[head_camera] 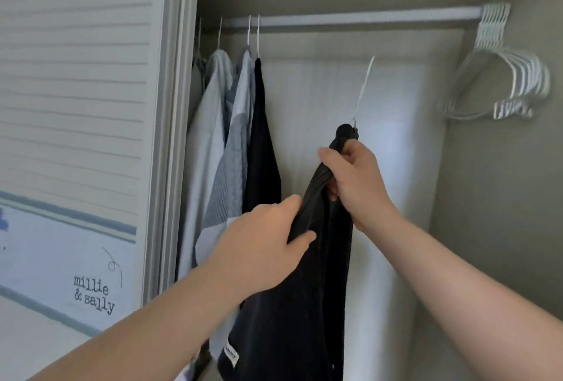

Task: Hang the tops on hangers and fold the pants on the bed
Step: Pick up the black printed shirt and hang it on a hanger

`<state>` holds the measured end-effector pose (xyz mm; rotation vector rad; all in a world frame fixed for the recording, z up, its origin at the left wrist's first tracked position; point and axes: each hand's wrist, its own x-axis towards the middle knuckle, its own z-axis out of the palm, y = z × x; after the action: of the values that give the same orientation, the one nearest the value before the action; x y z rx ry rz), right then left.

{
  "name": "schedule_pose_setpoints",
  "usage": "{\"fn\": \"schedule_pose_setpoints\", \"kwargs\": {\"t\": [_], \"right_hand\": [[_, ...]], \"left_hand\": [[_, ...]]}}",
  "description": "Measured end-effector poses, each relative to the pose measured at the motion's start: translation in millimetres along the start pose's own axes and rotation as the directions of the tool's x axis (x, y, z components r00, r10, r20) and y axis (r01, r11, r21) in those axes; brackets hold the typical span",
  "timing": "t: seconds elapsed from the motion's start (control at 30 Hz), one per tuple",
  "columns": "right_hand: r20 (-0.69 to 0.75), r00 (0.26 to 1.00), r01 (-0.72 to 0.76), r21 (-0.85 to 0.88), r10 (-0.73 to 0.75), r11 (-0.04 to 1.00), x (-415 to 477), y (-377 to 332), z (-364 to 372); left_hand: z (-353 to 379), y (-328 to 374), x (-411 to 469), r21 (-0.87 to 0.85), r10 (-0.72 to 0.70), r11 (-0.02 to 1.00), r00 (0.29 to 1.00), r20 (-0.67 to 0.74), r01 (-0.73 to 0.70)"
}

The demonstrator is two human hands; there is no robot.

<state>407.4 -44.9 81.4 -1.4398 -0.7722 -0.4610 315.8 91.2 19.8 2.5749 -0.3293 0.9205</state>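
A dark navy top (292,313) hangs on a white hanger whose hook (364,91) points up, below the closet rod (350,19) and not touching it. My right hand (353,179) grips the top's bunched shoulder and the hanger just under the hook. My left hand (268,243) pinches the top's other shoulder fabric lower down. Most of the hanger is hidden inside the cloth.
Several tops (231,143) hang at the rod's left end, white, grey and navy. A bunch of bare white hangers (511,82) hangs at the right end. A white louvred door (76,76) stands on the left. A white mattress (380,167) leans against the closet's back.
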Motion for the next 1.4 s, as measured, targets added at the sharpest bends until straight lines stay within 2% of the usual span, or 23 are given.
{"fn": "schedule_pose_setpoints", "kwargs": {"t": [0.3,0.47,0.63,0.8,0.93,1.07,1.23,1.4], "right_hand": [[0.007,0.986,0.166,0.001,-0.166,0.986,156,-36,4],[-0.068,0.988,0.140,-0.028,-0.141,0.990,236,-56,-8],[-0.101,0.993,0.049,-0.055,-0.054,0.997,289,-56,-27],[-0.075,0.996,-0.051,-0.120,0.042,0.991,302,-26,-42],[-0.048,0.996,-0.086,-0.185,0.079,0.979,295,-2,-35],[0.014,0.992,-0.113,-0.342,0.126,0.933,281,3,-27],[0.113,0.985,-0.045,-0.566,0.132,0.823,266,11,-7],[0.158,0.984,0.006,-0.509,0.087,0.861,269,18,14]], "left_hand": [[-55,-12,147,0.278,0.101,0.958,0.990,-0.098,-0.070],[-75,-2,228,0.299,0.111,0.952,0.984,-0.141,-0.065],[-73,6,280,0.325,0.118,0.943,0.985,-0.127,-0.071],[-52,-7,294,0.417,0.115,0.906,0.991,-0.070,-0.076],[-37,-20,290,0.466,0.081,0.880,0.996,0.037,-0.089],[-31,-32,283,0.476,0.023,0.876,0.992,0.123,-0.079],[-34,-47,271,0.506,-0.038,0.860,0.982,0.184,-0.062],[-46,-57,256,0.540,-0.089,0.841,0.975,0.203,-0.036]]}}
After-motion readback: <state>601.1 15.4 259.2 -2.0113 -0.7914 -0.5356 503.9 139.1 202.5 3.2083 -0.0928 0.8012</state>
